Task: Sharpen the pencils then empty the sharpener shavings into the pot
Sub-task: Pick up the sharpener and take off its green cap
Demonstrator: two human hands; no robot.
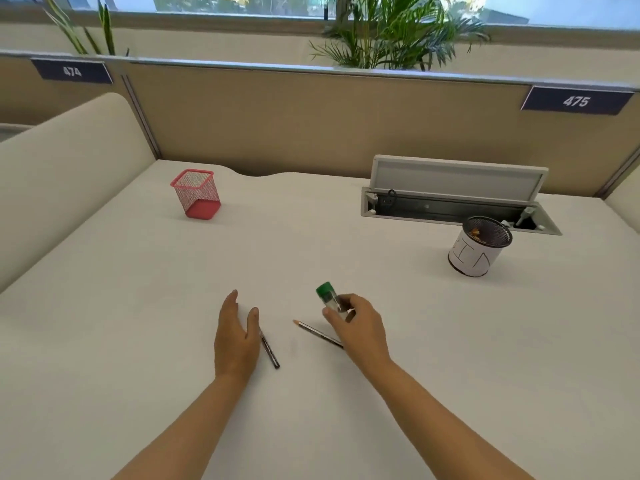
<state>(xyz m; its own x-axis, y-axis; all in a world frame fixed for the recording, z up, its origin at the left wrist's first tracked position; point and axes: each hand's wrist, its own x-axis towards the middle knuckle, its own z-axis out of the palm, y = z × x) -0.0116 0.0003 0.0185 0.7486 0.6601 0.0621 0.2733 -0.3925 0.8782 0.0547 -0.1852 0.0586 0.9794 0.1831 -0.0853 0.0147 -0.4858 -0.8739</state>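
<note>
**Sharpener in my right hand, two pencils on the desk**

While my right hand [360, 327] holds the sharpener [330, 301] a little below the centre of the frame, my left hand [235, 337] is flat and relaxed just to the left of it. My right fingers and thumb are curled around the clear body of the sharpener, and its green cap points up and to the left. The fingers of my left hand are straight and close together, with the thumb a little apart, and they hold nothing.

Two pencils lie on the white desk [138, 289]. The left pencil [270, 351] is just beside my left thumb; I cannot tell if the thumb touches it. The right pencil [317, 334] lies between my two hands, its pointed tip toward the upper left, and its other end goes under my right hand.

The pot [479, 247], white outside with a black mesh rim, stands at the right of the frame, well apart from my hands, and some brown shavings are inside. A red mesh holder [197, 194] stands in the upper left. Behind the pot is an open cable box [450, 192] in the desk.
</note>
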